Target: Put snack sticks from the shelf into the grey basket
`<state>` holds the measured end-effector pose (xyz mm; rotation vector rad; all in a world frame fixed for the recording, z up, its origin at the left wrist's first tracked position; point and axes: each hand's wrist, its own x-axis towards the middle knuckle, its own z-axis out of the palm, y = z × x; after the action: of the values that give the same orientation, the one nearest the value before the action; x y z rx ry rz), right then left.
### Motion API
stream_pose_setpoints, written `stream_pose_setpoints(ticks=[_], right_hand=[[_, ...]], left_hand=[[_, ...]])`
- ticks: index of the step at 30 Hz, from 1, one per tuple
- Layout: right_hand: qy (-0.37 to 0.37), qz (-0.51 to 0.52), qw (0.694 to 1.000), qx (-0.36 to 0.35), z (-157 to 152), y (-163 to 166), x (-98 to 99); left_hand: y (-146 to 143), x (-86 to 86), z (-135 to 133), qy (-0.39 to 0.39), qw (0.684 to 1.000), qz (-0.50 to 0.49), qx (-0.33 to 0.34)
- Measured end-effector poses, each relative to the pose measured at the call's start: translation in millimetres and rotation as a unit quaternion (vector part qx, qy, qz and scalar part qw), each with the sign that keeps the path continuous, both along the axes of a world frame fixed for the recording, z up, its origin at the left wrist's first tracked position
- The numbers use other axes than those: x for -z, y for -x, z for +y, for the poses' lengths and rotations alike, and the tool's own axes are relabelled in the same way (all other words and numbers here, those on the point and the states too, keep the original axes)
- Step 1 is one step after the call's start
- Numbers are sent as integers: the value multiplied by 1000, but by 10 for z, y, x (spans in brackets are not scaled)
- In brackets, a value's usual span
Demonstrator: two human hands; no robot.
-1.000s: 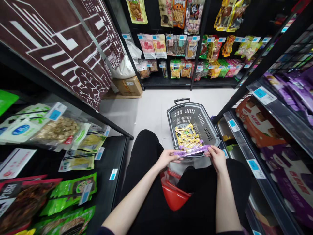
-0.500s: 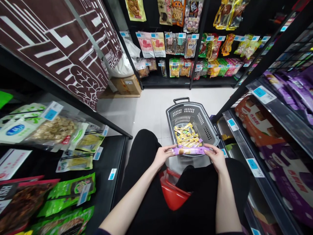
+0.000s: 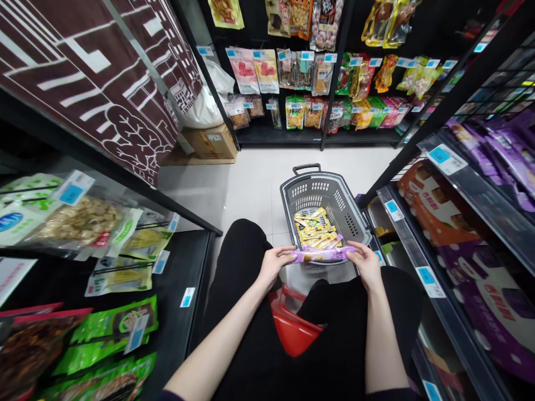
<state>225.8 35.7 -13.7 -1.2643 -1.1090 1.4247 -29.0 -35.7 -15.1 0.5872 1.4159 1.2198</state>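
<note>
A long, slim purple snack packet (image 3: 321, 255) is stretched level between my two hands, over the near rim of a grey shopping basket (image 3: 284, 201). My left hand (image 3: 274, 264) pinches its left end between thumb and fingers. Its right end is gripped the same way by my right hand (image 3: 365, 266). Inside the basket lies a pile of yellow snack packets (image 3: 316, 225), with some purple showing at the near side. The packet hides part of the basket's near edge.
Shelves with purple packets (image 3: 489, 159) and boxes (image 3: 497, 312) stand close on my right. On the left are a black shelf (image 3: 178, 289) and hanging snack bags (image 3: 96, 223). A cardboard box (image 3: 211, 143) sits by the far rack. A red stool (image 3: 295, 328) shows between my legs.
The whole view has shifted slightly, so things appear a little further left. Both hands still hold the purple packet by its ends above the basket's near rim.
</note>
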Motion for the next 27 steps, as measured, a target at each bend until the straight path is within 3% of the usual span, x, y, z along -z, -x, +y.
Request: stream_pose_setpoints(ticks=[18, 24, 27], right_hand=[[5, 49, 998, 44, -11, 30, 10], [-2, 31, 995, 93, 38, 59, 99], [-3, 56, 995, 85, 45, 65, 101]], left_hand=[[-19, -89, -2, -26, 1000, 4, 12], [-44, -87, 5, -30, 999, 19, -18], [-36, -99, 11, -30, 999, 21, -33]])
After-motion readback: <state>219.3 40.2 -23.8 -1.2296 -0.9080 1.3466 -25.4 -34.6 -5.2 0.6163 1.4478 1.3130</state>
